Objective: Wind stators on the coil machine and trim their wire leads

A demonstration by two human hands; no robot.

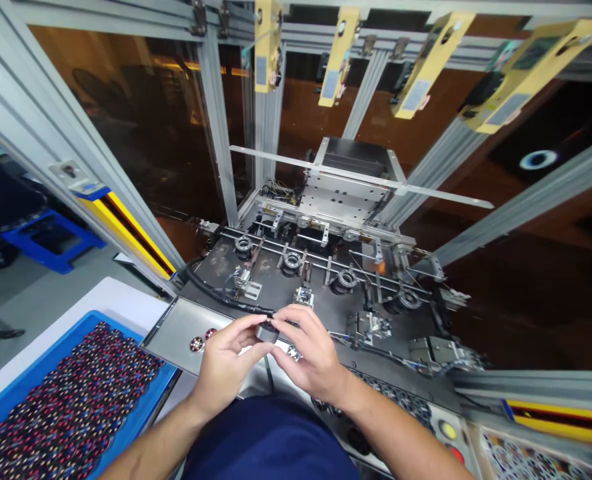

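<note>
Just in front of my body, I hold a short grey metal cylinder [267, 333] with a dark top. My left hand [226, 363] grips it with thumb and fingers from the left. From the right, the fingertips of my right hand [309, 350] close on its rim and side. What is inside the cylinder is too small to make out. Left of my left hand, two small round parts with red and pale segments [197, 343] lie on a metal tray [176, 320]. Partly behind my right hand sits a small silvery part [294, 353].
A blue tray [89, 323] full of similar round parts stands at left. Ahead, a machine bed [276, 293] carries several ring-shaped fixtures [292, 263]. Yellow-edged bars [131, 233] flank the opening. Yellow and red buttons [447, 430] sit lower right, near a box of metal rings [521, 457].
</note>
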